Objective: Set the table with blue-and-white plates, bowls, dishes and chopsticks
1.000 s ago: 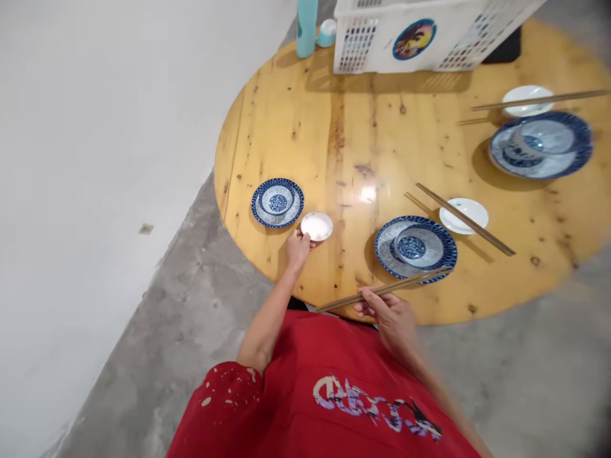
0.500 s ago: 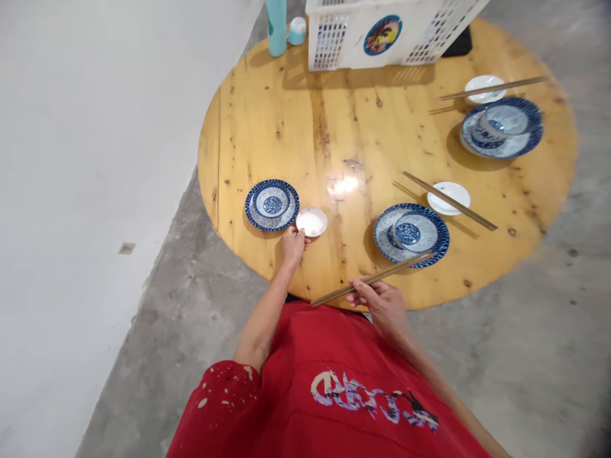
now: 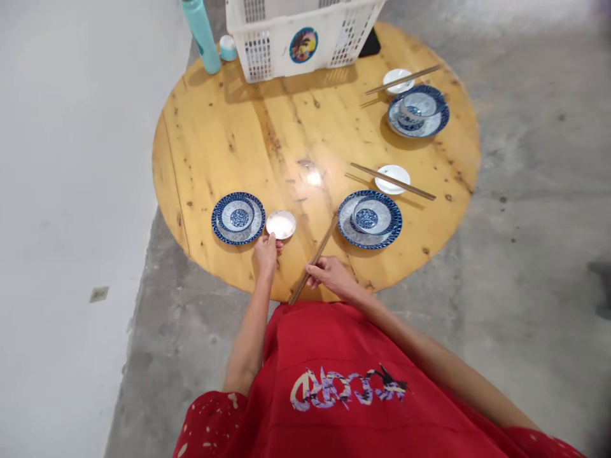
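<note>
My left hand [image 3: 267, 250] pinches the near rim of a small white dish [image 3: 281, 225], which rests on the wooden table. Just left of the dish is a blue-patterned plate [image 3: 220, 233] with a matching bowl [image 3: 237, 217] on it. A pair of chopsticks [image 3: 323, 243] is in my right hand [image 3: 329, 275], slanting up and away over the table's near edge. Beyond that hand, to the right, lies another blue-rimmed plate [image 3: 394, 231] with a bowl [image 3: 371, 217] on it.
More chopsticks [image 3: 415, 189] lie across a second white dish [image 3: 392, 173]. Farther right stands a third setting: plate [image 3: 444, 113], bowl, dish [image 3: 398, 74] and chopsticks [image 3: 424, 71]. At the back are a white basket [image 3: 277, 54], turquoise bottle [image 3: 202, 38], small cup-like cap [image 3: 228, 49] and dark flat object [image 3: 370, 44].
My right hand has moved left toward the white dish, and the chopsticks now point more steeply away from me. My left hand stays at the dish. The camera view has shifted.
</note>
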The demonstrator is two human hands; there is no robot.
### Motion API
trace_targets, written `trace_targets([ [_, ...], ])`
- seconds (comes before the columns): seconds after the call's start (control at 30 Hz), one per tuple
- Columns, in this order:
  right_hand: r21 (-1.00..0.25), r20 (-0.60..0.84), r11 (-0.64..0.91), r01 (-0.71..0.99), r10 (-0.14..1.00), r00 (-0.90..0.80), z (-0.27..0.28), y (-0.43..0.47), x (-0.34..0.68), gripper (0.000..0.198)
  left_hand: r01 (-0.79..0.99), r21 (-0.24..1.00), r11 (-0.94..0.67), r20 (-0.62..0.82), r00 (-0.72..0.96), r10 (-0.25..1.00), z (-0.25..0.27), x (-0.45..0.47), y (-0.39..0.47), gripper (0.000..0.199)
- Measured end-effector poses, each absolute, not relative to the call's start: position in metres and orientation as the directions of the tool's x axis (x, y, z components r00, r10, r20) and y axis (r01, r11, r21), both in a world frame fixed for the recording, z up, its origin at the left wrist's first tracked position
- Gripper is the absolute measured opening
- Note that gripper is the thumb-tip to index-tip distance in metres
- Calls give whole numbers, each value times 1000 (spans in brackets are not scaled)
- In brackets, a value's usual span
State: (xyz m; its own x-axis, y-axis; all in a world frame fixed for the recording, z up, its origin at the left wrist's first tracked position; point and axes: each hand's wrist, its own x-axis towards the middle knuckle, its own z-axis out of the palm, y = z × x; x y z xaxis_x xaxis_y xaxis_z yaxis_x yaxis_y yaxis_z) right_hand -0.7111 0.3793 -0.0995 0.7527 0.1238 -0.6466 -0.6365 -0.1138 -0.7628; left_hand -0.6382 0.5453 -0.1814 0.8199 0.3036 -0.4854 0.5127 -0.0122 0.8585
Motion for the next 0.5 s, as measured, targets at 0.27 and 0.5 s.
trace_targets([
  [0.27,-729,-678,-95,-677,232,698,-101,398,-648,26,567,823,-4,-562,814,-144,-158,-719,564,58],
  [0.5,-742,-671,-202,-639,229,706,-113,413,-609,28,579,801,155,-575,815,-72,-157,-744,555,59],
])
